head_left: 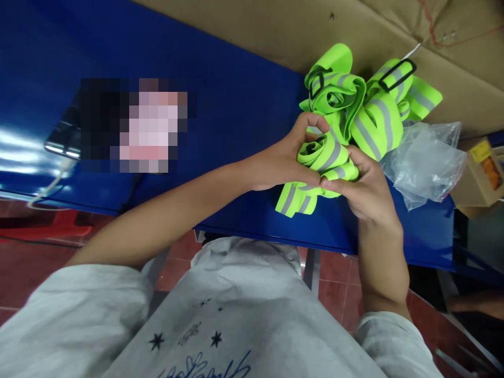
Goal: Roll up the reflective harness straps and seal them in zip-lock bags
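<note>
In the head view, the left hand and right hand are grasping a reflective lime-green strap, fingers curling around it over the blue table's near right. It is looking largely coiled; striped ends are showing below, possibly unwound. Farther away, similar straps are lying mostly loose, seemingly remaining unrolled.

Bare blue tabletop left of the reflective strap heap leaves passage; behind the heap, a brown panel blocks; right of it, a plastic bag.
</note>
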`<state>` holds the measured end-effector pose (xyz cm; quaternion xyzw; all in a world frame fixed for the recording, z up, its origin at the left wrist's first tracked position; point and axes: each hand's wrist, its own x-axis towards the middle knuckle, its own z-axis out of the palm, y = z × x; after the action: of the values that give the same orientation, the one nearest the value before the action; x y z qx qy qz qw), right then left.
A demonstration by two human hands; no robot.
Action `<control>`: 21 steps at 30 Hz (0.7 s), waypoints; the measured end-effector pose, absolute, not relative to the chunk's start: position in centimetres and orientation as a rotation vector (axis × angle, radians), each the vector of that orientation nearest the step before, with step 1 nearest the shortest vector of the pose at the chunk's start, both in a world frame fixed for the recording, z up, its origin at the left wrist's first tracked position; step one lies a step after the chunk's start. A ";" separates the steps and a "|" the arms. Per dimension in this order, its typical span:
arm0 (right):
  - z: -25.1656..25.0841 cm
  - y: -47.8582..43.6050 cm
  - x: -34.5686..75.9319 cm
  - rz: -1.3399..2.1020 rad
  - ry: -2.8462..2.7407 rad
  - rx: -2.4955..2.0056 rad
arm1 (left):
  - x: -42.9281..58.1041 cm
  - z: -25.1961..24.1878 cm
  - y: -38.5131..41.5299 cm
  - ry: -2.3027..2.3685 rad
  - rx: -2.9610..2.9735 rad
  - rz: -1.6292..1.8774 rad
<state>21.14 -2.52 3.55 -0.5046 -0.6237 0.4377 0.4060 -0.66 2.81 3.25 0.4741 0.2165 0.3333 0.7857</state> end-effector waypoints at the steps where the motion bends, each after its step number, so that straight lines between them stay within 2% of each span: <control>1: 3.4 -2.5 21.3 1.107 -1.521 -1.280 | -0.7 3.3 2.8 0.466 1.029 0.721; 13: 0.2 -0.9 22.2 0.671 -1.524 -1.203 | 2.3 1.7 1.0 0.504 0.621 0.861; 17: 1.1 -1.7 21.5 0.314 -1.572 -1.235 | 2.3 2.1 1.5 0.427 0.467 0.709; 21: 1.9 -2.6 20.5 0.029 -1.731 -1.278 | 2.1 3.0 1.6 0.301 0.524 0.766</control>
<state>20.54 -2.56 1.87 -0.5228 -0.7078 0.0120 0.4749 2.11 1.61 3.01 0.2516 0.1447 0.3682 0.8833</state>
